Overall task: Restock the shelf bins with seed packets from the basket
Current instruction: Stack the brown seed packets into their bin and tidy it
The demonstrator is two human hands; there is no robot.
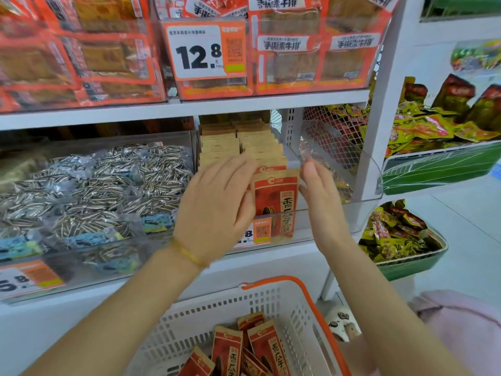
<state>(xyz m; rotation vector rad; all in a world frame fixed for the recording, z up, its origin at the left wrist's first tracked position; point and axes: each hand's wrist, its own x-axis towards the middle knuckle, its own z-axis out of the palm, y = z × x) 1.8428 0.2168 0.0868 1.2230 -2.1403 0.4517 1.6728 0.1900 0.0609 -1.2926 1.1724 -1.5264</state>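
Stocking is mid-step at frame centre: the left hand (217, 202) lies flat, fingers together, against the upright rows of seed packets (276, 202) in the clear shelf bin (325, 213), while the right hand (322, 196) stands open beside them, fingers straight and gripping nothing. Next, by my reading, comes a reach to the white basket (306, 316) at lower centre, where more packets lie loose. Bagged sunflower seeds (95, 185) crowd the left bin; the clear front wall demands dropping packets from above.
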